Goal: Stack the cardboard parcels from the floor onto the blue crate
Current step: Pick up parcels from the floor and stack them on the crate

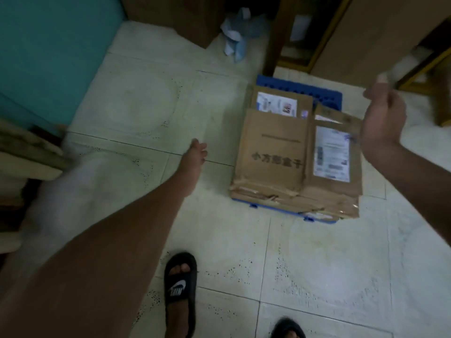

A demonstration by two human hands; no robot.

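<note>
A blue crate (300, 87) sits low on the tiled floor at centre right, with several flat cardboard parcels stacked on it. The left top parcel (271, 152) carries black printed characters. The right top parcel (335, 152) has a white shipping label. Behind them lies another parcel (280, 100) with a label. My left hand (195, 154) reaches out over the floor just left of the stack, fingers relaxed, holding nothing. My right hand (383, 118) hovers above the stack's right edge, fingers loosely spread, with nothing in it.
A teal cabinet (48, 57) stands at the far left, with a blurred pale cardboard object (26, 152) in front of it. Crumpled blue-white material (238, 37) lies by brown boxes at the back. Wooden furniture legs (278, 35) rise behind the crate. My sandalled feet (180, 289) are near the bottom.
</note>
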